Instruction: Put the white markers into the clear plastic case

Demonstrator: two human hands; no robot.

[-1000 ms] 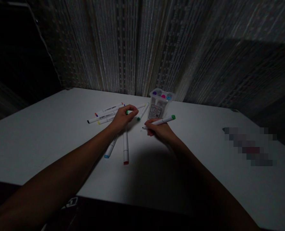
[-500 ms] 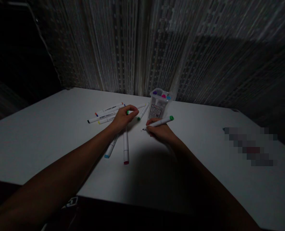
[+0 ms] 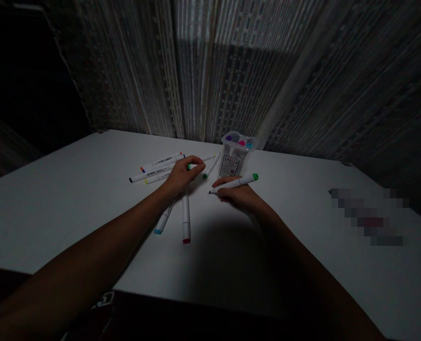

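Observation:
My right hand [image 3: 235, 192] grips a white marker [image 3: 244, 180] with a green end, slanted so that its bare dark nib meets the tabletop or hovers just over it. My left hand [image 3: 185, 174] is closed in a pinch, with a small green-ended piece, apparently a marker cap [image 3: 189, 166], showing between thumb and fingers; the rest of it is hidden. Under and beside the left hand lie several white markers, among them a red-ended marker [image 3: 186, 222], a blue-ended marker [image 3: 164, 219] and a black-ended marker [image 3: 142, 176]. A dark-green-ended marker [image 3: 211, 166] rests between the hands.
A clear plastic marker case [image 3: 230, 163] with a printed label stands behind my right hand, holding purple-, pink- and blue-ended markers. The white table [image 3: 71, 189] reaches back to a striped curtain [image 3: 203, 85]. A pixelated patch covers something at the right.
The marker in my right hand has shifted slightly, its nib moving a little left and down. My left hand stays in place.

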